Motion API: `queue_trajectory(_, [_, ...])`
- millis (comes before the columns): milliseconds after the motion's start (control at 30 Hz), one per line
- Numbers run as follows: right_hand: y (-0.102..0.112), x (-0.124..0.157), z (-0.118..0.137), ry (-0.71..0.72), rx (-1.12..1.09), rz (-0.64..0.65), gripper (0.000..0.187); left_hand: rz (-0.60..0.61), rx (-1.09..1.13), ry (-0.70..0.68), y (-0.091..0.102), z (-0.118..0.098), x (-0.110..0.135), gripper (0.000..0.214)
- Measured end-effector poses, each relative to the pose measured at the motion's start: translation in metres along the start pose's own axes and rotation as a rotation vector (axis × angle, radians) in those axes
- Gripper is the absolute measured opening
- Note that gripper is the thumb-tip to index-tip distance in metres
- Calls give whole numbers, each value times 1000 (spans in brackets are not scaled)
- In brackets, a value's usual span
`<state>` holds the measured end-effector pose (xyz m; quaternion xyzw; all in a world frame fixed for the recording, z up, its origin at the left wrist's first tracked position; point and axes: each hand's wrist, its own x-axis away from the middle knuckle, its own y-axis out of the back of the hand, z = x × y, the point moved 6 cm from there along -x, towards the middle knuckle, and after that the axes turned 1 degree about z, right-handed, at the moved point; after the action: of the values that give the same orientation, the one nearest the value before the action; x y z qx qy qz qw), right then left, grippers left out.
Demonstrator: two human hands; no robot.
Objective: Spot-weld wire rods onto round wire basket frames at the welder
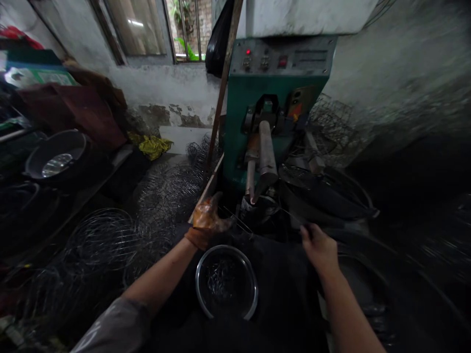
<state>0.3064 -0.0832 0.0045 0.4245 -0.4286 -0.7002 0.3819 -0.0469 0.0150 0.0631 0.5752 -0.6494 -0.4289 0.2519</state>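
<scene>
My left hand wears an orange glove and is closed around thin wires just in front of the green machine. My right hand is bare and pinches the other side of the same wire piece, which spans between both hands below the machine's grey metal arm. A round metal bowl holding small wire bits sits on the dark surface between my forearms.
Piles of round wire mesh frames lie on the left and behind the machine on the right. A dark basin sits on a bench at left. A slanted rusty pole leans beside the machine. Window at the back.
</scene>
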Motion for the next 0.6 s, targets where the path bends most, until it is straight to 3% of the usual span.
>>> queue_trajectory(67, [4, 2, 35, 168, -162, -38, 32, 28, 88, 73, -22, 9, 8, 90])
queue_trajectory(133, [5, 9, 71, 313, -294, -36, 31, 30, 151, 101, -31, 14, 13, 89])
queue_trajectory(333, [0, 27, 149, 507, -454, -36, 30, 95, 232, 87, -25, 13, 18, 91])
queue_trajectory(467, [-11, 35, 176, 608, -427, -34, 28, 72, 272, 103, -20, 14, 25, 88])
queue_trajectory(600, [-30, 41, 174, 603, -375, 8, 23, 102, 304, 109, -27, 25, 30, 93])
